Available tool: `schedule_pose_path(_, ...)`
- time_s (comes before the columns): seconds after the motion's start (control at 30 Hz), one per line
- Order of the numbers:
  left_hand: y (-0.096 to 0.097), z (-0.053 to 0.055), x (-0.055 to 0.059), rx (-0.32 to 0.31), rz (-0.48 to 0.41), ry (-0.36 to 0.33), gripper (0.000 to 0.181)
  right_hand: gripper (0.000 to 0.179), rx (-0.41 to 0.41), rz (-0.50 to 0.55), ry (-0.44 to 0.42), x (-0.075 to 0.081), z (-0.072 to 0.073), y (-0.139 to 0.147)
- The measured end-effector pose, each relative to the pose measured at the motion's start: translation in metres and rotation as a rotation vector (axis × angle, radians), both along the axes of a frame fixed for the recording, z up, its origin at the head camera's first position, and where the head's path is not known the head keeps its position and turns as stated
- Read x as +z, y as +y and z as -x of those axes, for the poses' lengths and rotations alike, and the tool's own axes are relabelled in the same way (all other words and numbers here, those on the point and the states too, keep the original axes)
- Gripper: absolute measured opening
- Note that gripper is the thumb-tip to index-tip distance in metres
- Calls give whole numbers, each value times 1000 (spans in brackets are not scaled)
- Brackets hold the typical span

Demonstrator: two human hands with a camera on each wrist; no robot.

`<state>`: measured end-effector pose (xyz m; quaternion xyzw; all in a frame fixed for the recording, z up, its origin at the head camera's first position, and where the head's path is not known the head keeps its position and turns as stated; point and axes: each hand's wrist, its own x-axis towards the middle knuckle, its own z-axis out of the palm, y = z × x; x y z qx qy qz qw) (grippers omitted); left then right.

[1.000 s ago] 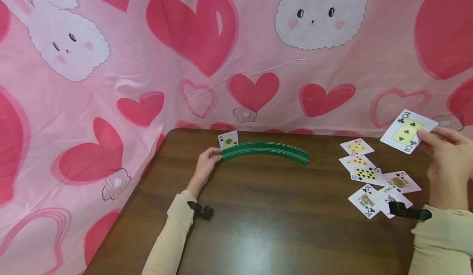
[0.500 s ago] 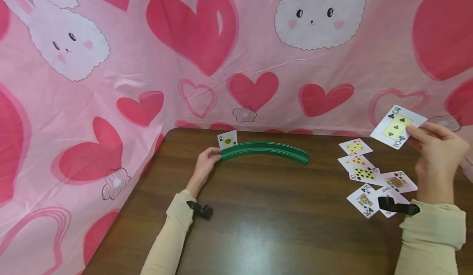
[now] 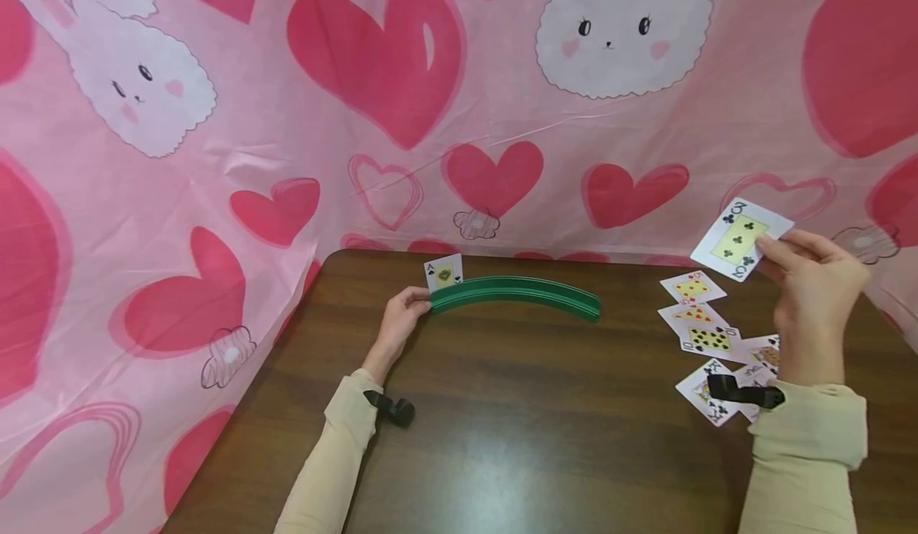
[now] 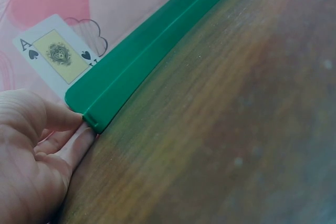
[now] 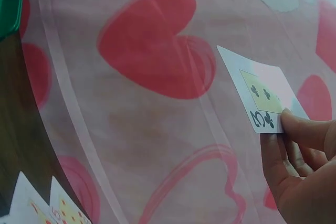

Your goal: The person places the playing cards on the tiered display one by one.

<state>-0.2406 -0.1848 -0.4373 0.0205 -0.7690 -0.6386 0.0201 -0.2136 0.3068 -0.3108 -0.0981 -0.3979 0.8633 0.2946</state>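
In the head view, my right hand (image 3: 814, 299) pinches a three of clubs playing card (image 3: 739, 239) between thumb and fingers, held in the air above the other cards. The right wrist view shows the same playing card (image 5: 262, 95) tilted, thumb on its face. At the left end of a curved green card holder (image 3: 516, 288), my left hand (image 3: 398, 323) grips its tip, as the card holder (image 4: 152, 51) in the left wrist view shows. An ace of spades (image 3: 444, 271) stands upright in that end, its lower edge hidden in the holder.
Several face-up cards lie on the right of the brown table (image 3: 502, 422): a five of diamonds (image 3: 692, 287), a ten of spades (image 3: 708, 338) and a king of clubs (image 3: 699, 390) among them. My right wrist partly covers some. A pink heart-print cloth (image 3: 502, 104) hangs behind.
My right hand has moved left and slightly up with the three of clubs, now in front of more of the loose cards. The left hand and the card holder stay put.
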Motion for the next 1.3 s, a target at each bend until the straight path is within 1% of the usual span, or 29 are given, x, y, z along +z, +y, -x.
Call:
schedule_pose_path(0.1,2,-3,4,-3,15,5,22,31,25,11,20,0,0,-6)
schedule_pose_path(0.23,2,-4,5,-4,18,12,22,30,41,7,31,-2,2,-14)
schedule_pose_path(0.53,2,-3,4,-1,14,19,21,32,62,-41,-14,-4,8,-33)
schedule_pose_path(0.67,3,-3,3,-1,17,21,21,31,74,-51,-11,-6,11,-40)
schedule_pose_path(0.77,2,-2,2,0,12,12,21,31,82,-62,-6,-6,12,-45)
schedule_pose_path(0.83,1,1,-4,3,11,24,20,31,88,-75,-16,-7,12,-48)
schedule_pose_path(0.9,0,2,-4,1,7,21,20,32,96,-75,-28,-7,12,-51)
schedule_pose_path(1.0,0,0,-3,-3,15,32,21,30,107,-70,-37,-6,13,-55)
schedule_pose_path(1.07,1,-4,4,-8,17,20,22,29,110,-72,-34,-6,14,-57)
schedule_pose_path(1.17,1,-5,5,-8,22,24,22,28,115,-81,-22,-7,15,-61)
schedule_pose_path(1.3,0,-4,3,-7,24,26,22,27,120,-85,-18,-7,17,-66)
